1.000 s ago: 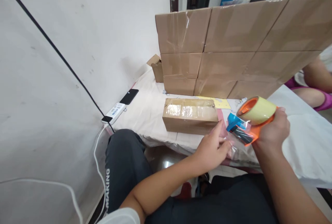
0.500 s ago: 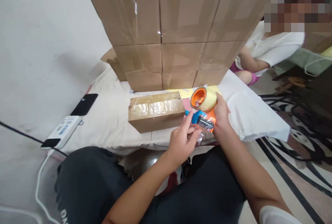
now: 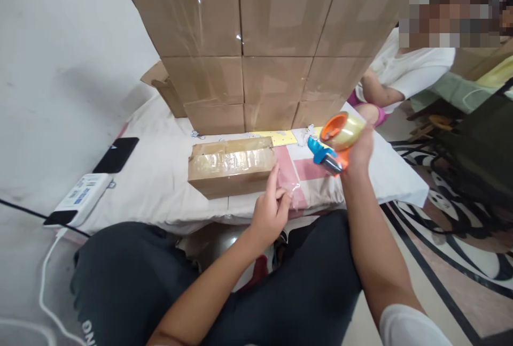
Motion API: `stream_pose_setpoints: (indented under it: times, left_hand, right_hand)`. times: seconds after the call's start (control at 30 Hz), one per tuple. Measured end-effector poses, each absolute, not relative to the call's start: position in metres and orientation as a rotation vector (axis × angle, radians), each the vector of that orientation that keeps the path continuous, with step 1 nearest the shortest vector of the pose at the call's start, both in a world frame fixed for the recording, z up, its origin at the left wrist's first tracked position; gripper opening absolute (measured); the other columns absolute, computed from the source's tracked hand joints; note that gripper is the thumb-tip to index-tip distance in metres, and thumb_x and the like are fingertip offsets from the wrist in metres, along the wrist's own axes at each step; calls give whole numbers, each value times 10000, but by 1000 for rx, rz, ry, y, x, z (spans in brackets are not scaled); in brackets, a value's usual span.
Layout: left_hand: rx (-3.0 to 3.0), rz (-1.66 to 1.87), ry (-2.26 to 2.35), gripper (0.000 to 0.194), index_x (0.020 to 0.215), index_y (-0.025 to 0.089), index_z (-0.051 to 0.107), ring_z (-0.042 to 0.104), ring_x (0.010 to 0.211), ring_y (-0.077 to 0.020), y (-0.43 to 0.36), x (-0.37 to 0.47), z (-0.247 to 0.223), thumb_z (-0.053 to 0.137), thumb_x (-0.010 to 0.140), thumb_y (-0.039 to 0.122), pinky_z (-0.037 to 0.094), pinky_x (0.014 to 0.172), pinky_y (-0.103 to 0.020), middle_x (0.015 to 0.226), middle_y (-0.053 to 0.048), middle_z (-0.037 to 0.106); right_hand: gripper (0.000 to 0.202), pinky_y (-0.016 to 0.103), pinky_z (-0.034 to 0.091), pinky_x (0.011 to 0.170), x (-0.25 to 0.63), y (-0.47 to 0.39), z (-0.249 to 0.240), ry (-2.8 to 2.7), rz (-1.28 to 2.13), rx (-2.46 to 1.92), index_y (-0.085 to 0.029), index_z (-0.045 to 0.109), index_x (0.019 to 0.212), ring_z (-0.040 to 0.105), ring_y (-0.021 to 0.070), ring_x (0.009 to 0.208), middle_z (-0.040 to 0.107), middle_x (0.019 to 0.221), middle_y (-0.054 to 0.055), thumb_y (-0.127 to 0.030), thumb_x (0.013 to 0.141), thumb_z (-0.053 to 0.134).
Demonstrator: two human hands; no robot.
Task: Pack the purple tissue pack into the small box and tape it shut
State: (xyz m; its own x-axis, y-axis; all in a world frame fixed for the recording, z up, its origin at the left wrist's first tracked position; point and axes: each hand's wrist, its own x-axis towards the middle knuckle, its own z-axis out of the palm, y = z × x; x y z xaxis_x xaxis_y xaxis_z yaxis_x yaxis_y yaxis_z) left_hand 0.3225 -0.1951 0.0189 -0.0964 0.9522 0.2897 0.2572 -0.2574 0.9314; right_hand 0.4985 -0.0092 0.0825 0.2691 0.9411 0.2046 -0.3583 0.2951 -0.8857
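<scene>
My right hand (image 3: 360, 145) is closed around a tape dispenser (image 3: 329, 160) with an orange body and blue front, carrying a roll of clear tape (image 3: 349, 131). The dispenser is raised over the table's right part. My left hand (image 3: 272, 204) pinches a small strip of clear tape (image 3: 295, 187) between thumb and fingers. Its index fingertip is at the right end of a small cardboard box (image 3: 234, 175), whether touching I cannot tell. Shiny tape covers the top of that box, which lies on the cloth-covered table.
Taped cardboard boxes (image 3: 276, 78) stand stacked at the table's back. A black phone (image 3: 117, 155) and a white power strip (image 3: 82, 196) lie at the left by the wall. Another person (image 3: 420, 65) sits at the right, beyond the white tablecloth (image 3: 396, 172).
My right hand has lifted the tape dispenser up and to the right, away from my left hand. My left hand has shifted slightly left, beside the small box. The view has tilted down.
</scene>
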Motion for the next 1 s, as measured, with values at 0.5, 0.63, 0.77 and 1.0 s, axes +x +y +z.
stream_pose_setpoints:
  times: [0.5,0.63,0.77,1.0]
  left_hand:
    - [1419,1547,1264,735,1621,225,35,633,803,-133,-183,298,28,466,1033,324,488,805,-286,958,-43,742]
    - [1486,1506,1343,742,1622,217,13,640,797,-136,-182,289,33,457,1037,324,484,825,-292,966,-44,744]
    - [1632,1461,1402,718,1621,216,42,678,932,-173,-184,286,38,446,1034,309,490,892,-331,1020,-67,745]
    - [1517,1369,1673,661,1531,158,275,482,487,-124,-193,286,52,547,975,389,346,545,-234,523,116,478]
  right_hand:
    - [347,278,451,766,474,4,26,-1362,782,-1153,-189,616,939,537,137,769,593,815,-26,-501,814,705]
    - [257,268,423,692,465,-50,70,-1812,851,-781,-201,702,940,536,135,746,597,819,-2,-446,891,644]
    - [154,281,405,633,440,-96,87,-2085,815,-561,-218,720,944,522,140,698,561,780,-1,-351,867,704]
    - [162,320,415,695,430,-102,110,-1941,682,-597,-224,651,769,544,166,737,599,753,15,-272,922,627]
